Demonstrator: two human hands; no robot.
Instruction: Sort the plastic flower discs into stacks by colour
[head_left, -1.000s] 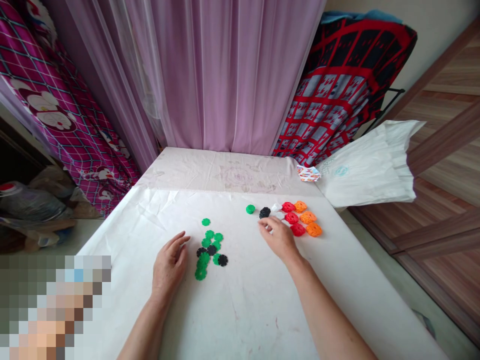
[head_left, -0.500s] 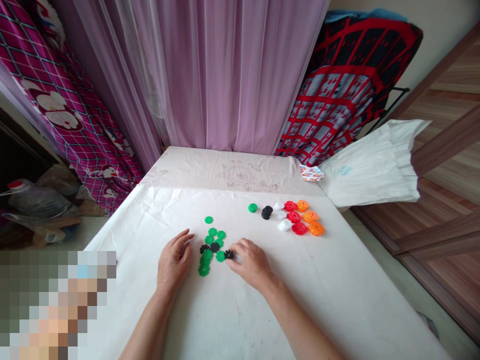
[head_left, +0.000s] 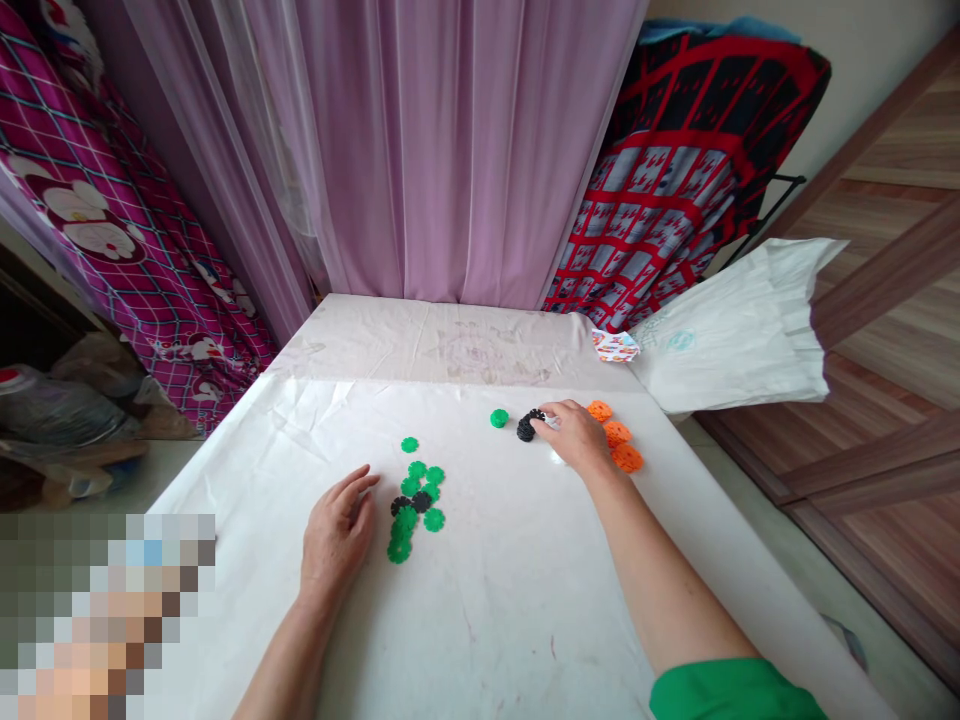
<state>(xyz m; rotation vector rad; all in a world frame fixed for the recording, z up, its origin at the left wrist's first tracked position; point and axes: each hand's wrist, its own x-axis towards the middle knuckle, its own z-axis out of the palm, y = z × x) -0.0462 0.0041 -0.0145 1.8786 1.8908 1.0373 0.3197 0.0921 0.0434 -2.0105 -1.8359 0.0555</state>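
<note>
My right hand (head_left: 576, 437) has reached to the right side of the table, its thumb and fingers pinched on a black notched plastic disc (head_left: 536, 414). That disc is at the top edge of a stack of black discs (head_left: 525, 430). My left hand (head_left: 339, 530) rests on the cloth with its fingers apart, holding nothing. Just right of it lies a flat arrangement of green discs (head_left: 405, 525) and black discs (head_left: 422, 502). A loose green disc (head_left: 433, 520) lies beside this arrangement, and another green disc (head_left: 409, 445) lies above it.
A small green stack (head_left: 499, 418) stands left of the black one. Orange stacks (head_left: 616, 433) stand right of my right hand, which hides most of the white discs (head_left: 559, 456) and the red ones. A white bag (head_left: 739, 330) and a patterned paper piece (head_left: 615, 345) are at the far right corner.
My right hand has moved from the arrangement, up and right to the black stack, with a black disc in its fingers. My left hand stays beside the arrangement.
</note>
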